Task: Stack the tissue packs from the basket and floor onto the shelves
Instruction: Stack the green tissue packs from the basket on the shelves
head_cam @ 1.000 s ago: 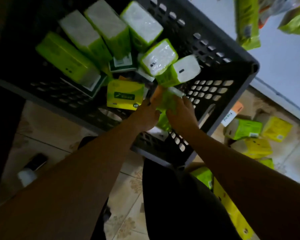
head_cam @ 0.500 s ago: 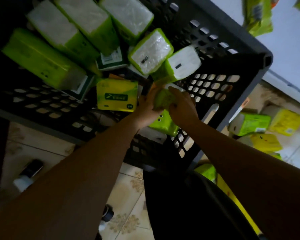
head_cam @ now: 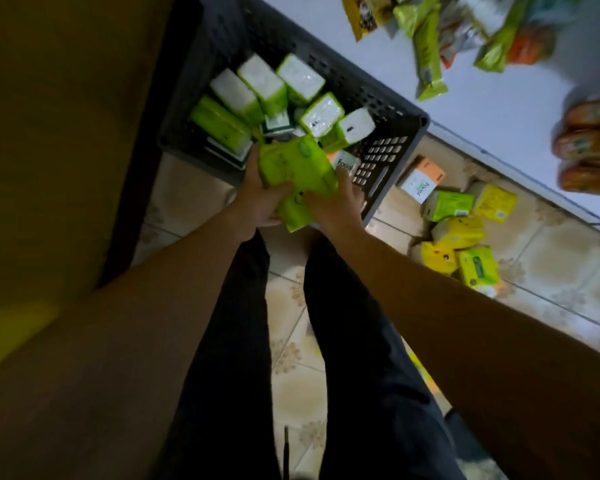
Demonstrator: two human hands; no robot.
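Two green tissue packs (head_cam: 297,174) are stacked between my hands, just above the near corner of the dark plastic basket (head_cam: 388,133). My left hand (head_cam: 258,202) grips them from the left and below. My right hand (head_cam: 336,202) clasps them from the right. Several more green-and-white tissue packs (head_cam: 284,91) lie in the basket. On the tiled floor to the right lie several loose packs in green and yellow (head_cam: 459,233), and an orange-and-white one (head_cam: 421,180).
A wooden shelf side (head_cam: 66,133) fills the left. A white wall or panel (head_cam: 482,109) at the upper right carries hanging snack packets (head_cam: 430,46). My dark-trousered legs (head_cam: 291,358) stand on the patterned tile floor below the basket.
My hands have lifted the green packs out of the basket toward me. The view has pulled back and up, so the basket now looks smaller and farther away.
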